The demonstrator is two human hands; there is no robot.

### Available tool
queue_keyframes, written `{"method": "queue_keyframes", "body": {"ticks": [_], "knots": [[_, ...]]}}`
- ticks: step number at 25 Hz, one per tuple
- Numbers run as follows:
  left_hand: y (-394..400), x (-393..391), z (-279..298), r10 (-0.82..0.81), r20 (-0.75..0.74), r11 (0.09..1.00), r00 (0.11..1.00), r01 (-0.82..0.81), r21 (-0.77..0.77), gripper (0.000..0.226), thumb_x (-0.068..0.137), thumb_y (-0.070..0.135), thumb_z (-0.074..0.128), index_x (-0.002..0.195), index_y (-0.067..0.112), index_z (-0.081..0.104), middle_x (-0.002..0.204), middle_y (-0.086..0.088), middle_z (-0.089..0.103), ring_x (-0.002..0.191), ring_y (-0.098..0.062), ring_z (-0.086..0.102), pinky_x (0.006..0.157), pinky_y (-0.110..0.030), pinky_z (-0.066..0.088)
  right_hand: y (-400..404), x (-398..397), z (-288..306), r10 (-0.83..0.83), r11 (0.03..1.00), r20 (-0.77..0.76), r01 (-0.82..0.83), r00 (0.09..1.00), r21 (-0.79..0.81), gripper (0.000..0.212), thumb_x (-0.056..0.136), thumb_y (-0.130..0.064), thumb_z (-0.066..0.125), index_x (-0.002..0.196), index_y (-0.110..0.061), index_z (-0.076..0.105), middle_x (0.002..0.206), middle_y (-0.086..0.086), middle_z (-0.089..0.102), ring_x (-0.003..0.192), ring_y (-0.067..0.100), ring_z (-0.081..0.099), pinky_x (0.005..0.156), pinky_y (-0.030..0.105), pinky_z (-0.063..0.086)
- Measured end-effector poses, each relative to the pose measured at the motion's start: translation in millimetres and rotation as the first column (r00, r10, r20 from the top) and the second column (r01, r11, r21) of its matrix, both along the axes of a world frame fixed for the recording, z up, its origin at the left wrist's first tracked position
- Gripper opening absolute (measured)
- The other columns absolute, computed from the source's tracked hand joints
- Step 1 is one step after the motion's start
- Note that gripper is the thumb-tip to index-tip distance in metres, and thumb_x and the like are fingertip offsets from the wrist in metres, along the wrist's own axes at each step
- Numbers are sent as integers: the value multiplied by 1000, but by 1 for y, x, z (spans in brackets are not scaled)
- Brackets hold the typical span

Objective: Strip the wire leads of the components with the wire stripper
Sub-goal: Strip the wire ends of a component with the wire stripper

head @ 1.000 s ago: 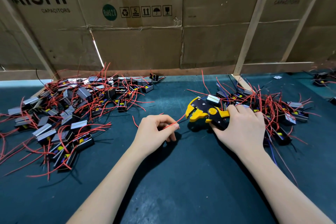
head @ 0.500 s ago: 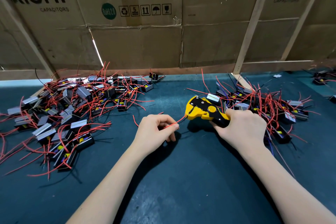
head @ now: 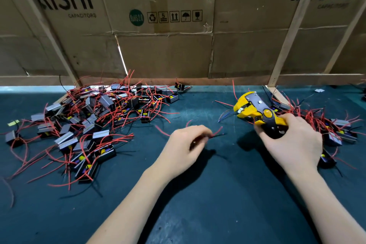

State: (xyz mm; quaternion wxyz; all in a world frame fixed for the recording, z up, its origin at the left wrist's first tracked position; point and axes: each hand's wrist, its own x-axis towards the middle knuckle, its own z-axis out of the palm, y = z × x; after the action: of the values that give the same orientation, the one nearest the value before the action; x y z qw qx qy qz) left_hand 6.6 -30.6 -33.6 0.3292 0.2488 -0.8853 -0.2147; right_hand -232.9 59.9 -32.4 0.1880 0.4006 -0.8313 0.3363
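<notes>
My right hand point(head: 293, 142) grips the handles of a yellow and black wire stripper point(head: 255, 113), whose jaws point up and to the left, off the mat. My left hand point(head: 184, 148) holds a small black component, mostly hidden under its curled fingers, with a red wire lead point(head: 216, 132) sticking out to the right. The lead's tip is apart from the stripper jaws, with a gap of mat between them.
A big pile of black components with red leads point(head: 89, 125) covers the left of the dark green mat point(head: 198, 204). A smaller pile point(head: 326, 125) lies behind my right hand. A cardboard wall point(head: 168, 45) with wooden slats closes the back.
The stripper has pulled away to the right and tipped upward, leaving the red lead. My left hand has drawn the component slightly back, and the lead now hangs free.
</notes>
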Motion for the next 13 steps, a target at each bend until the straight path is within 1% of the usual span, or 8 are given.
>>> {"method": "queue_keyframes", "body": {"ticks": [1, 3, 5, 6, 8, 10, 11, 13], "knots": [[5, -3, 1, -82, -5, 995, 997, 82, 53, 38, 94, 17, 61, 131, 23, 54, 113, 12, 68, 103, -5, 62, 93, -25, 45, 1, 1, 3, 8, 1000, 34, -7, 999, -26, 47, 72, -54, 76, 94, -14, 66, 89, 11, 66, 90, 37, 62, 79, 45, 46], [4, -3, 6, -59, -10, 998, 998, 59, 2, 54, 94, 22, 60, 144, 25, 40, 131, 14, 60, 117, -2, 56, 102, -23, 37, 3, 2, 7, 29, 994, 78, -21, 997, -104, 44, 72, -49, 78, 95, -13, 66, 91, 11, 67, 91, 37, 62, 81, 48, 48], [-9, 11, 14, 159, -69, 962, 985, -170, -213, 41, 89, 20, 60, 130, 19, 57, 119, 8, 65, 108, -12, 60, 94, -33, 40, 6, 3, 9, 64, 978, 113, -40, 992, -203, 42, 72, -48, 78, 94, -14, 65, 90, 8, 66, 89, 35, 62, 80, 46, 48], [-18, 23, 19, 324, -94, 889, 941, -337, -311, 28, 87, 18, 61, 115, 17, 65, 108, 4, 68, 100, -20, 61, 86, -38, 42, 7, 3, 11, 96, 962, 134, -58, 986, -267, 40, 73, -49, 78, 92, -16, 64, 87, 6, 66, 86, 32, 61, 79, 42, 48], [-36, 51, 28, 652, -26, 706, 757, -620, -341, 11, 84, 15, 62, 93, 14, 69, 92, -5, 68, 90, -31, 59, 76, -40, 43, 9, 2, 15, 229, 901, 186, -137, 955, -411, 33, 77, -51, 76, 89, -24, 62, 79, -6, 64, 77, 18, 59, 74, 28, 44], [-45, 74, 34, 810, 220, 585, 544, -773, -245, 10, 84, 16, 63, 92, 12, 68, 94, -10, 67, 93, -34, 59, 77, -40, 47, 10, 5, 18, 476, 791, 262, -278, 840, -545, 27, 82, -53, 70, 86, -27, 61, 74, -10, 63, 72, 9, 56, 74, 19, 43], [-46, 80, 35, 815, 348, 551, 464, -806, -215, 13, 85, 19, 63, 95, 13, 67, 98, -11, 66, 97, -35, 59, 79, -39, 48, 10, 8, 18, 601, 724, 306, -341, 738, -600, 30, 86, -54, 67, 85, -25, 61, 74, -8, 64, 73, 13, 58, 76, 24, 45], [-46, 84, 35, 765, 531, 536, 364, -817, -212, 20, 85, 24, 63, 101, 13, 65, 104, -10, 66, 103, -33, 59, 84, -37, 48, 9, 15, 18, 771, 600, 350, -424, 532, -678, 40, 91, -55, 57, 84, -16, 62, 77, 4, 66, 79, 34, 63, 79, 41, 49]]}}
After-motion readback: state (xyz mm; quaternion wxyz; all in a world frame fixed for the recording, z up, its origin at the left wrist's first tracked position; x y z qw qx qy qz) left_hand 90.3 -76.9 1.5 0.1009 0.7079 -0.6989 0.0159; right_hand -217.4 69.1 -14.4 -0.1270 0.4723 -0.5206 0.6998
